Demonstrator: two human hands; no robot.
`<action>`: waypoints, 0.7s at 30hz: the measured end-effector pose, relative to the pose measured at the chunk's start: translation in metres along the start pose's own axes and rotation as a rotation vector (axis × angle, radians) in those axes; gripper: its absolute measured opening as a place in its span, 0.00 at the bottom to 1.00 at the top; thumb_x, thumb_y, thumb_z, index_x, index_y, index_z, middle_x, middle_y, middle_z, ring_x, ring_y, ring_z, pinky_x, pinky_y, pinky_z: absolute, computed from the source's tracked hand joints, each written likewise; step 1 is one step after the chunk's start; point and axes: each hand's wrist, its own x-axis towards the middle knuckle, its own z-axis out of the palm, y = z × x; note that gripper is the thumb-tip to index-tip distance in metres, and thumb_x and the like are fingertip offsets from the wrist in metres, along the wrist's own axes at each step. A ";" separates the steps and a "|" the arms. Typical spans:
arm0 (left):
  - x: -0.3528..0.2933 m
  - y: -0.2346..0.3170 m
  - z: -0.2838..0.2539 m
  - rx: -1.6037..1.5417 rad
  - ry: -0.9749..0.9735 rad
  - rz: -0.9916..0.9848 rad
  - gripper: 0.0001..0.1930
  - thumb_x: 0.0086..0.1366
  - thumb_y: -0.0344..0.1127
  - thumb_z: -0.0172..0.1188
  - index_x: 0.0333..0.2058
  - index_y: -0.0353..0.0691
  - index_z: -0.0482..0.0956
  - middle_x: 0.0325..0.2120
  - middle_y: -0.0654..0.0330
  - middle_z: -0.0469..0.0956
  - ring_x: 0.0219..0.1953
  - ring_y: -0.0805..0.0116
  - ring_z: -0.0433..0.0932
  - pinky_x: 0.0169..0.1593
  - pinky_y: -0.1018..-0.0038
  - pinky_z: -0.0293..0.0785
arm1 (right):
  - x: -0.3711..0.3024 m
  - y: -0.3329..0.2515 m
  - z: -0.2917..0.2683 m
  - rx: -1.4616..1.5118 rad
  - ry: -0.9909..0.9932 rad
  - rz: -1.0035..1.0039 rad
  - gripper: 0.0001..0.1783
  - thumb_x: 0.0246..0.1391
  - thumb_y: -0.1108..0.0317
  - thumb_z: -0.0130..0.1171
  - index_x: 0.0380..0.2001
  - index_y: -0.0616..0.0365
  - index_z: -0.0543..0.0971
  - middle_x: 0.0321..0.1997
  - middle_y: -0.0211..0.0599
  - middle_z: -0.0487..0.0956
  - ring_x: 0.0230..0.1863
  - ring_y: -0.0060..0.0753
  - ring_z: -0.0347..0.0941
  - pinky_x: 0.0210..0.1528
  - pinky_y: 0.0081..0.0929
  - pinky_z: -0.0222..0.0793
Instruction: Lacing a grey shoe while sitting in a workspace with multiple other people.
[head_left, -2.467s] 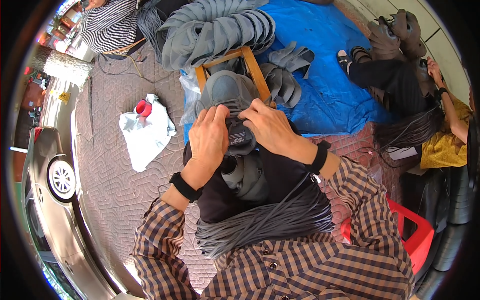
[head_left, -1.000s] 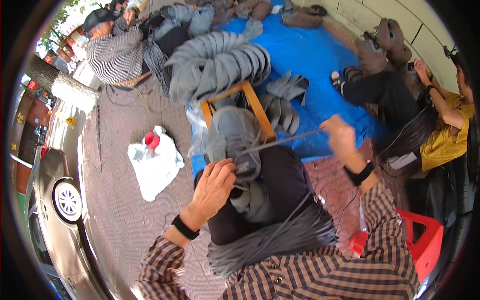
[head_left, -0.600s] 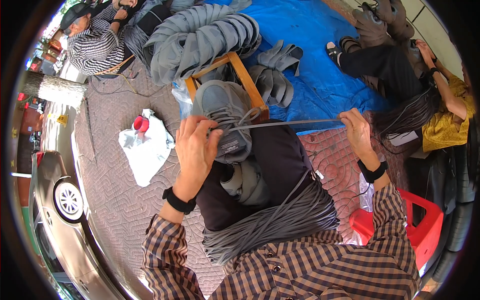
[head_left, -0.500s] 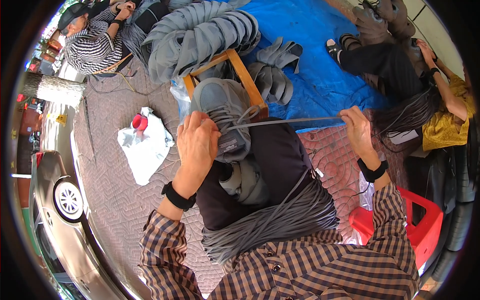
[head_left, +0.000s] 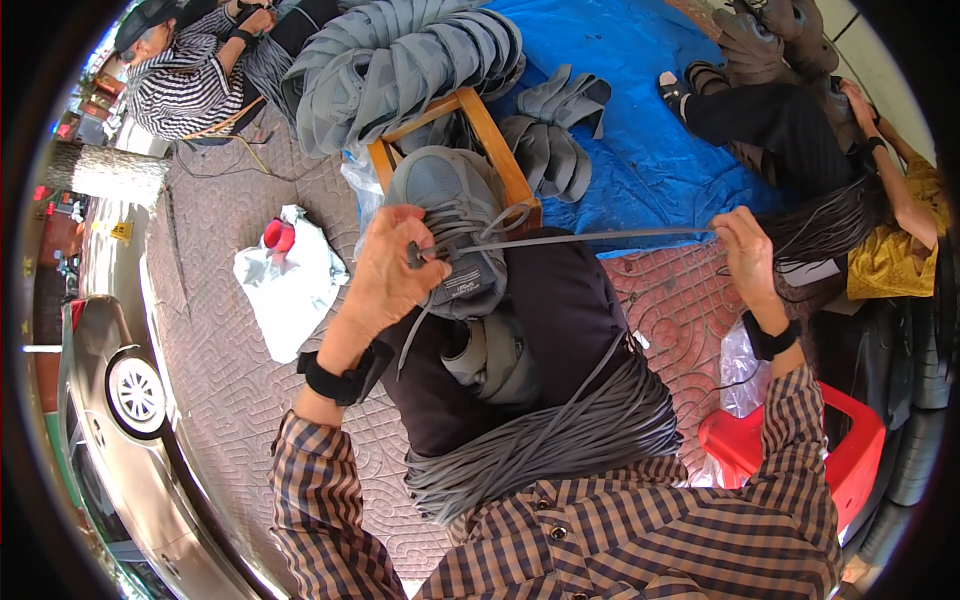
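A grey shoe upper point(head_left: 428, 178) with laces through its eyelets rests over my knees, its toe pointing away from me. One flat grey shoelace point(head_left: 610, 235) runs taut from the shoe to my right hand point(head_left: 748, 255), which pinches it out to the right. My left hand point(head_left: 380, 268) is closed beside the shoe's left edge, a piece of lace between thumb and fingers and a loose end hanging below. Across my lap lies a thick bundle of grey laces point(head_left: 560, 440). Another grey shoe part point(head_left: 497, 360) sits between my thighs.
Beyond the shoe stands a wooden frame point(head_left: 520, 180), with stacked grey uppers point(head_left: 400, 80) behind it. More uppers point(head_left: 555, 150) lie on a blue tarp point(head_left: 640, 130). A white bag point(head_left: 290, 300) is at left, a red stool point(head_left: 850, 440) at right. Two other people sit nearby.
My right hand has moved slightly right, lace still stretched. My left hand has shifted a little left and down, and a loose lace end now hangs below it.
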 end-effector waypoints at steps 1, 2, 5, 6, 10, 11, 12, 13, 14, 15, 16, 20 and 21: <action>-0.002 0.000 0.005 0.161 0.031 0.068 0.13 0.48 0.27 0.66 0.31 0.37 0.71 0.52 0.50 0.68 0.53 0.49 0.68 0.54 0.66 0.66 | -0.003 0.005 -0.010 -0.006 -0.002 0.000 0.04 0.52 0.81 0.53 0.31 0.63 0.76 0.28 0.37 0.70 0.25 0.31 0.68 0.29 0.26 0.64; -0.005 0.000 0.008 0.326 0.065 0.131 0.13 0.48 0.27 0.66 0.31 0.37 0.70 0.52 0.49 0.67 0.54 0.49 0.67 0.53 0.66 0.67 | -0.008 0.010 -0.019 -0.032 -0.008 0.048 0.04 0.52 0.81 0.54 0.31 0.62 0.76 0.29 0.39 0.72 0.27 0.37 0.70 0.30 0.28 0.66; -0.011 -0.004 0.013 0.406 0.135 0.247 0.11 0.48 0.25 0.63 0.31 0.37 0.71 0.50 0.49 0.69 0.51 0.49 0.69 0.49 0.66 0.70 | -0.021 0.014 -0.036 -0.105 -0.043 0.121 0.03 0.53 0.80 0.53 0.31 0.62 0.76 0.29 0.40 0.72 0.29 0.43 0.73 0.31 0.29 0.67; -0.010 -0.008 0.014 0.402 0.139 0.247 0.11 0.48 0.25 0.63 0.31 0.37 0.71 0.50 0.49 0.69 0.51 0.49 0.69 0.49 0.66 0.70 | -0.026 0.014 -0.036 -0.118 -0.056 0.113 0.03 0.53 0.80 0.53 0.31 0.63 0.76 0.29 0.41 0.72 0.28 0.42 0.72 0.30 0.29 0.67; -0.001 -0.004 0.024 0.441 0.299 0.288 0.07 0.51 0.25 0.60 0.29 0.38 0.72 0.40 0.55 0.73 0.42 0.54 0.73 0.45 0.64 0.69 | -0.031 -0.002 -0.029 -0.058 -0.040 0.100 0.02 0.54 0.80 0.53 0.31 0.64 0.75 0.30 0.41 0.71 0.27 0.41 0.70 0.30 0.29 0.66; -0.002 0.001 0.025 0.602 0.379 0.295 0.06 0.52 0.25 0.60 0.29 0.39 0.73 0.36 0.57 0.74 0.39 0.55 0.74 0.43 0.64 0.69 | -0.031 -0.007 -0.027 -0.037 -0.030 0.071 0.02 0.54 0.80 0.53 0.31 0.64 0.75 0.30 0.41 0.71 0.27 0.41 0.70 0.30 0.29 0.66; -0.002 0.000 0.024 0.605 0.383 0.293 0.06 0.52 0.25 0.60 0.29 0.39 0.73 0.36 0.57 0.74 0.39 0.55 0.74 0.43 0.64 0.69 | -0.031 -0.012 -0.027 -0.032 -0.043 0.086 0.03 0.53 0.81 0.53 0.31 0.64 0.75 0.30 0.41 0.71 0.28 0.43 0.70 0.31 0.29 0.67; -0.002 -0.003 0.024 0.669 0.447 0.278 0.05 0.54 0.27 0.59 0.30 0.40 0.74 0.34 0.58 0.73 0.38 0.57 0.74 0.41 0.64 0.70 | -0.032 -0.015 -0.027 -0.028 -0.044 0.082 0.03 0.53 0.81 0.53 0.31 0.64 0.75 0.30 0.41 0.71 0.28 0.43 0.70 0.31 0.29 0.67; -0.002 -0.006 0.025 0.728 0.513 0.265 0.04 0.56 0.28 0.59 0.30 0.41 0.75 0.32 0.58 0.72 0.36 0.58 0.74 0.38 0.64 0.70 | -0.035 -0.016 -0.029 -0.041 -0.066 0.099 0.03 0.52 0.81 0.54 0.31 0.64 0.75 0.30 0.41 0.72 0.29 0.44 0.71 0.31 0.30 0.67; -0.005 -0.008 0.030 0.727 0.512 0.264 0.04 0.56 0.28 0.59 0.30 0.41 0.75 0.32 0.58 0.72 0.36 0.58 0.74 0.38 0.64 0.70 | -0.040 -0.017 -0.030 -0.054 -0.088 0.122 0.04 0.50 0.81 0.55 0.30 0.64 0.76 0.30 0.41 0.72 0.30 0.45 0.71 0.32 0.31 0.67; -0.012 -0.009 0.037 0.561 0.529 0.085 0.05 0.57 0.30 0.60 0.32 0.41 0.75 0.32 0.58 0.72 0.35 0.56 0.75 0.36 0.63 0.71 | -0.052 -0.006 -0.031 -0.053 -0.090 0.121 0.04 0.50 0.81 0.55 0.30 0.64 0.76 0.30 0.41 0.72 0.30 0.45 0.71 0.32 0.31 0.67; -0.045 -0.001 0.047 0.319 0.537 -0.010 0.09 0.57 0.32 0.63 0.36 0.41 0.75 0.31 0.57 0.72 0.32 0.55 0.75 0.31 0.63 0.72 | -0.075 0.035 -0.016 -0.141 -0.351 0.135 0.03 0.48 0.76 0.58 0.30 0.61 0.78 0.31 0.42 0.74 0.32 0.48 0.73 0.34 0.36 0.68; -0.050 0.001 0.047 0.251 0.515 -0.005 0.11 0.55 0.32 0.64 0.37 0.40 0.75 0.31 0.57 0.72 0.31 0.55 0.75 0.31 0.63 0.72 | -0.075 0.027 -0.008 -0.101 -0.582 0.108 0.04 0.49 0.73 0.58 0.30 0.60 0.79 0.31 0.42 0.75 0.33 0.49 0.73 0.35 0.37 0.68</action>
